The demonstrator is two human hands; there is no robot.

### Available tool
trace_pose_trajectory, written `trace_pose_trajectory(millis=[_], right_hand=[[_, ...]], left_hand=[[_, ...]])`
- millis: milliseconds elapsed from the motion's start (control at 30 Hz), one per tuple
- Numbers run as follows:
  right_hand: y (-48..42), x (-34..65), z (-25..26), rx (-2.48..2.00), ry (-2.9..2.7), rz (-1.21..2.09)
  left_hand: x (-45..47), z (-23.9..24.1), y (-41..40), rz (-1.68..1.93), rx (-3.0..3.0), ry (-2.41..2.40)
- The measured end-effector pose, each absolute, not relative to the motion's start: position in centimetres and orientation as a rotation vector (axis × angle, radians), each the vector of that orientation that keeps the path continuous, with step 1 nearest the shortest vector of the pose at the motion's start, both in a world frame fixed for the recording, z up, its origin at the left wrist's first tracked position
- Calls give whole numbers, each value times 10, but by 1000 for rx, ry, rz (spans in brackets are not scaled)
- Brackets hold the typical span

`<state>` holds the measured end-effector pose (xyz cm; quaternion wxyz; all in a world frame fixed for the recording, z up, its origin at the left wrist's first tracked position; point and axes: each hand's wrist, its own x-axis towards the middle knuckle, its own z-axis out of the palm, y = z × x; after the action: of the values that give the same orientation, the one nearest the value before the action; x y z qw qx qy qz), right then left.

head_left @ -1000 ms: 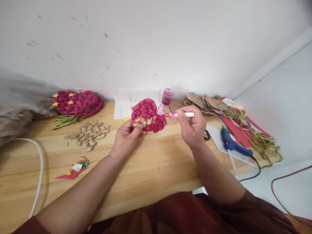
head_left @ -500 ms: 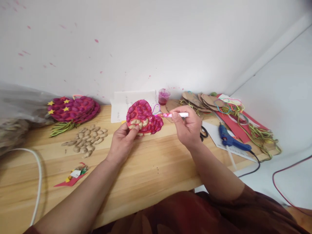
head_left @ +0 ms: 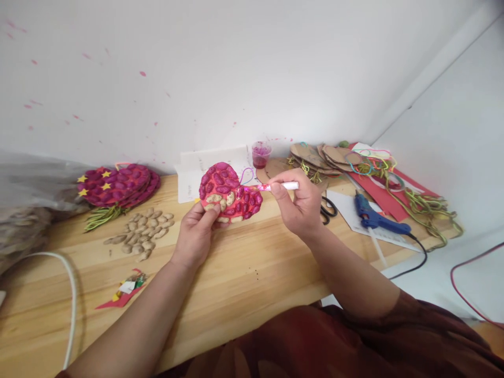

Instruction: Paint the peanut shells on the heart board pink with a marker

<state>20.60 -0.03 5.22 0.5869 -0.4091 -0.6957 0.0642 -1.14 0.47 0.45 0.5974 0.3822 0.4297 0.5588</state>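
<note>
My left hand [head_left: 197, 231] grips the lower edge of a red heart-shaped piece [head_left: 227, 191] covered with peanut shells, most painted magenta and a few near my thumb bare. It is tilted up above the wooden table [head_left: 244, 273]. My right hand [head_left: 301, 207] pinches a white-handled paintbrush [head_left: 280, 186], its pink-stained tip touching the heart's right edge.
A pile of bare peanut shells [head_left: 142, 233] lies left of my hands, behind it a stack of painted hearts [head_left: 118, 184] with yellow stars. A small cup of magenta paint [head_left: 260, 154], cardboard cut-outs [head_left: 315, 157], a blue glue gun [head_left: 374, 218], scissors [head_left: 326, 210] and coloured strings [head_left: 417, 207] lie to the right.
Both hands and the heart have drifted slightly left in the view as the camera shifted; the brush tip stays at the heart's right edge.
</note>
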Motion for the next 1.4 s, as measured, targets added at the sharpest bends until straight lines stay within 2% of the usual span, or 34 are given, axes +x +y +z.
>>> trace_pose_trajectory(millis=[700,1400], right_hand=[[-2,206,53,-995,-1541,200],[-4,200,51,-1031,-1571,105]], left_hand=[[-12,-1,4,1283,1018,1004],[-10,1,4,1304,980,1022]])
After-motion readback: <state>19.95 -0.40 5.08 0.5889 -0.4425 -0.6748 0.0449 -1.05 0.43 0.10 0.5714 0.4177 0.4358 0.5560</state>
